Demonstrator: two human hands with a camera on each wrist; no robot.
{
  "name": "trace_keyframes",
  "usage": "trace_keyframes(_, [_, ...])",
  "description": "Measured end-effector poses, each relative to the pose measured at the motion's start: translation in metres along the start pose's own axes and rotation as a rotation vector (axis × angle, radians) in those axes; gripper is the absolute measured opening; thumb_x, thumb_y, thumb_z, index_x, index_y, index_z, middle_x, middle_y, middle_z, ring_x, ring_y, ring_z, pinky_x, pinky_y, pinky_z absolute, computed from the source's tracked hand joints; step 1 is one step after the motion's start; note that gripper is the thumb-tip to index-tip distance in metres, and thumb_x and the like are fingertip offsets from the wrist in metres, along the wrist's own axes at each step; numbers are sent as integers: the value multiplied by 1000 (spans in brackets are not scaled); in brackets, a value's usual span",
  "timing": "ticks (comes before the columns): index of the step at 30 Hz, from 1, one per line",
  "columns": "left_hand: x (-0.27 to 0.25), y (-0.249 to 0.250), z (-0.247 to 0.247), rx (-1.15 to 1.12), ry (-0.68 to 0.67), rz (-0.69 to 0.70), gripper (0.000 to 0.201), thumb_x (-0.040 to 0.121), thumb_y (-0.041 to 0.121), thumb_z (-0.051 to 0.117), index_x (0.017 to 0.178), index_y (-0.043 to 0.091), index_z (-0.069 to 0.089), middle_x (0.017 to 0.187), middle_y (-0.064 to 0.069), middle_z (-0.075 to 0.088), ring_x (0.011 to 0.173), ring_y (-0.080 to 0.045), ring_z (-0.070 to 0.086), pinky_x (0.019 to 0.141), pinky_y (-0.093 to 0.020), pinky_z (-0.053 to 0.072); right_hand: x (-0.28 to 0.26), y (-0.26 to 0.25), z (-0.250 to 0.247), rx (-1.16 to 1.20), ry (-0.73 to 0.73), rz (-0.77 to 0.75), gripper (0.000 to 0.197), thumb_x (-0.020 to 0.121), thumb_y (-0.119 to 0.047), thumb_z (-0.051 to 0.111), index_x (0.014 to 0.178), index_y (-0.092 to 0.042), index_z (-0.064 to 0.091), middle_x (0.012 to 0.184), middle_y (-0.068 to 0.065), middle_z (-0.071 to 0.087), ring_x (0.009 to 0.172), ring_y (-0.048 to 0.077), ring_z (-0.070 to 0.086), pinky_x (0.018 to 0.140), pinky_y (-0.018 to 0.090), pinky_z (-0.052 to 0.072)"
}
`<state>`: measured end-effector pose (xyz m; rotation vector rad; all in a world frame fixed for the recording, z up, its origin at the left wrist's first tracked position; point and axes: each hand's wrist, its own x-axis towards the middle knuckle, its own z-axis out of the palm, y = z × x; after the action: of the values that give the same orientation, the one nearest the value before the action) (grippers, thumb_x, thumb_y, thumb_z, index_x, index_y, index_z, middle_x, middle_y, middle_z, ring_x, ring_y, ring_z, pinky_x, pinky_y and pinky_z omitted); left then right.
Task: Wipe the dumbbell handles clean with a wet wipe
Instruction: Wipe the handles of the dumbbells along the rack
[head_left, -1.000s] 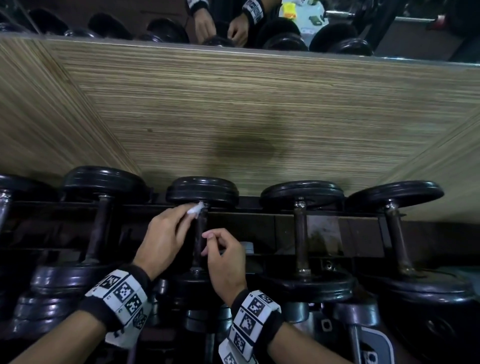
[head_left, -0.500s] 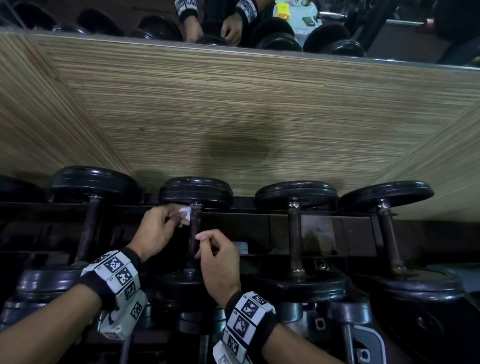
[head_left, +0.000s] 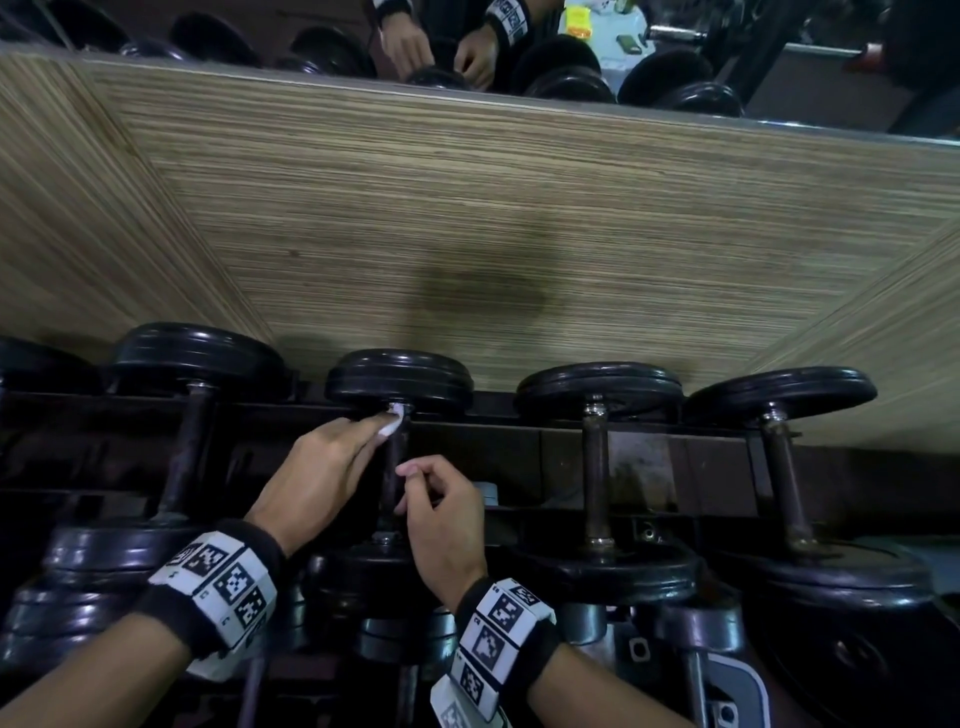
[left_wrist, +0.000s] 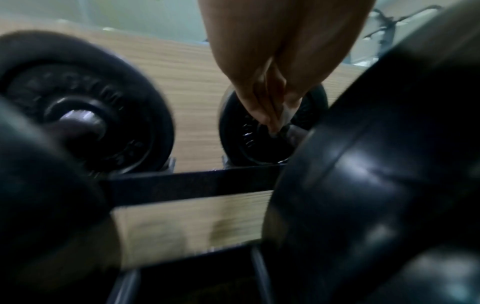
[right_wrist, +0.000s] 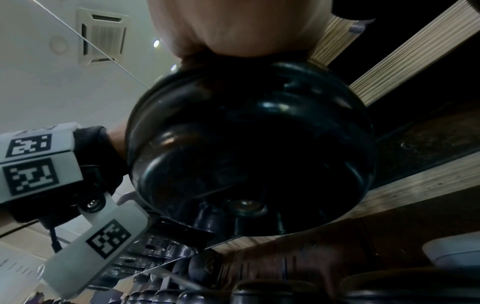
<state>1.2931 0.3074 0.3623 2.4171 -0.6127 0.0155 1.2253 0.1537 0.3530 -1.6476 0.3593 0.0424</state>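
Several black dumbbells lie on a dark rack (head_left: 649, 457). My left hand (head_left: 382, 428) pinches a small white wet wipe (head_left: 392, 423) against the far end of the second dumbbell's dark handle (head_left: 390, 467), right under its far plate (head_left: 400, 379). In the left wrist view the fingertips (left_wrist: 270, 121) press the wipe (left_wrist: 285, 114) at the far plate's hub (left_wrist: 259, 139). My right hand (head_left: 408, 488) is curled round the same handle nearer to me, thumb and forefinger on it. In the right wrist view the near plate (right_wrist: 249, 148) hides those fingers.
Neighbouring dumbbells lie close on both sides, with handles on the left (head_left: 187, 457) and right (head_left: 595, 467), (head_left: 784, 478). A striped wooden panel (head_left: 519, 234) rises right behind the rack, with a mirror (head_left: 234, 31) above it. More weights sit on a lower tier (head_left: 400, 639).
The left hand with the wipe slipped slightly left of the handle, then came back onto its far end by the plate. The right hand kept its place on the handle.
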Motion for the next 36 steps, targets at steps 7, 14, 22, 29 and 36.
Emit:
trace_keyframes(7, [12,-18,4,-96,101,-351,14,92,10,67,104,9,75,85,0,75,85,-20,72,75,-19,44,-1,-3,-1,10,-5,4,17,98,-12,55,92,-17,70,62,-8,61,58,5,58,58,17,46])
trace_keyframes(14, [25,-8,15,-489,-126,-453,28,98,-1,53,97,21,71,73,12,73,76,0,66,67,-7,48,-1,-2,-1,2,-3,9,17,99,-16,55,92,-21,71,59,-8,60,56,4,57,56,17,45])
trace_keyframes(22, [20,-4,-1,-339,64,-391,12,94,10,65,98,17,74,78,8,74,77,5,67,75,-1,42,0,1,0,19,1,-17,17,99,-15,56,91,-20,70,59,-7,60,57,5,58,58,17,45])
trace_keyframes(29, [12,19,-10,-259,76,-168,21,94,8,65,112,15,73,101,21,71,98,8,66,91,-11,49,3,6,0,47,2,-64,19,99,-17,55,91,-27,68,60,-6,61,58,5,57,59,21,47])
trace_keyframes(36, [-4,48,-8,-434,27,-219,14,89,11,71,101,19,71,90,17,75,85,1,71,79,-10,50,10,7,-6,107,-40,-30,41,98,-35,60,134,-48,46,129,-7,56,99,15,65,84,40,59])
